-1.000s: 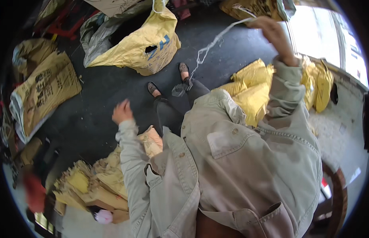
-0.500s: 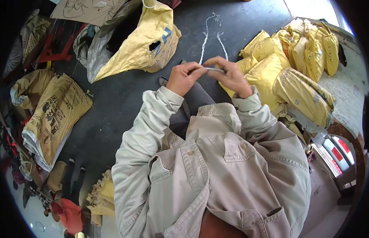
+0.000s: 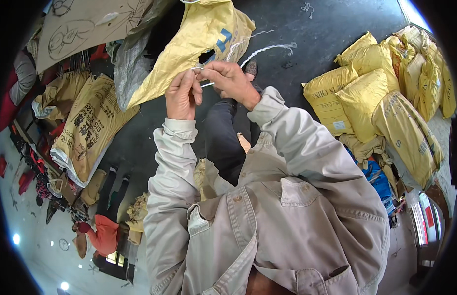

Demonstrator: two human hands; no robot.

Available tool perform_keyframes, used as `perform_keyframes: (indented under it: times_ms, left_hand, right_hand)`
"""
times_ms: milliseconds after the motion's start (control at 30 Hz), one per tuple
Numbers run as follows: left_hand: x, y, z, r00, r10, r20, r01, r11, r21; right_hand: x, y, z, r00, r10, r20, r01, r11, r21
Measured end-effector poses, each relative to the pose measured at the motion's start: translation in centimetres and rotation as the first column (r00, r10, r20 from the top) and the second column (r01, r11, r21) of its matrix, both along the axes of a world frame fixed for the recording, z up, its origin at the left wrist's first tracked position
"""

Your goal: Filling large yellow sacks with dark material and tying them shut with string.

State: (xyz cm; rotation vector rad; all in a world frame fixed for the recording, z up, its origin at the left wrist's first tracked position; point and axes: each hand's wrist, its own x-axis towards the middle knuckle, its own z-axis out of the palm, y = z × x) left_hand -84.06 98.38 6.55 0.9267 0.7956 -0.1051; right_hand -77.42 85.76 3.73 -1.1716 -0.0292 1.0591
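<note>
Both hands are raised together in front of the big yellow woven sack. My left hand pinches a white cord between thumb and fingertips. Close against it, my right hand grips the same cord, and the fingertips of the two hands nearly meet. A short bend of cord shows between them. Two loose tails trail off to the right past my right hand, the thicker one looking twisted. Just behind the hands, the yellow sack has a dark hole in its side and a blue mark.
Filled yellow sacks are piled at the right. A brown printed sack leans at the left, below a drawn-on cardboard sheet. A person in an orange top is at the lower left. A scrap of string lies on the dark floor.
My hands have moved left, from above the floor to beside the yellow sack, still holding the cord. Its tails now point right instead of away from me. The view has shifted too.
</note>
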Motion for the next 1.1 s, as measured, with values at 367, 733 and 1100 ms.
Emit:
perform_keyframes:
  times_ms: [367, 733, 1100]
  left_hand:
    - [4.9, 6.8, -6.2, 0.845, -0.533, -0.040, 0.251, 0.330, 0.910]
    - [6.5, 4.7, -4.0, 0.667, -0.737, -0.107, 0.649, 0.504, 0.570]
    - [6.2, 8.7, -9.9, 0.817, -0.576, 0.032, 0.577, 0.817, -0.006]
  right_hand:
    - [-1.6, 0.3, -6.3, 0.738, -0.675, -0.003, 0.623, 0.683, -0.380]
    - [-4.7, 6.6, -9.2, 0.628, -0.778, -0.016, 0.771, 0.625, -0.119]
    - [-2.1, 3.4, -12.4, 0.906, -0.303, -0.295, 0.334, 0.941, 0.061]
